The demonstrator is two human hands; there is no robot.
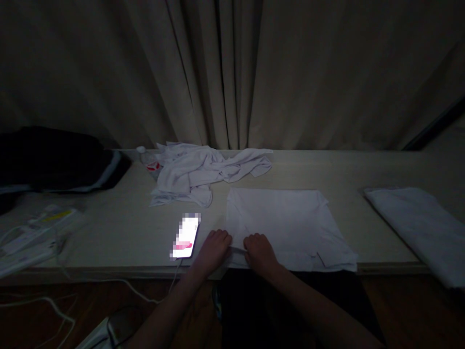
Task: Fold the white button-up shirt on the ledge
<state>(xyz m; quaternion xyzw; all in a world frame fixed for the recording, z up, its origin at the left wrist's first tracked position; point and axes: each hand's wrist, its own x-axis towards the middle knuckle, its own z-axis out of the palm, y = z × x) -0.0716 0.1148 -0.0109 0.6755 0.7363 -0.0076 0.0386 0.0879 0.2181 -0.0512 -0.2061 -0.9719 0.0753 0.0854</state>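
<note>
A white garment lies spread flat on the pale table, reaching to the near edge. My left hand and my right hand sit close together at its near left corner, fingers curled, pinching the cloth's edge between them. A lit phone lies just left of my left hand, with a cable running off the table edge.
A crumpled white garment lies at the back by the curtain, next to a small bottle. A folded white cloth lies at the right. Dark clothing and papers sit at the left. Cables trail on the floor.
</note>
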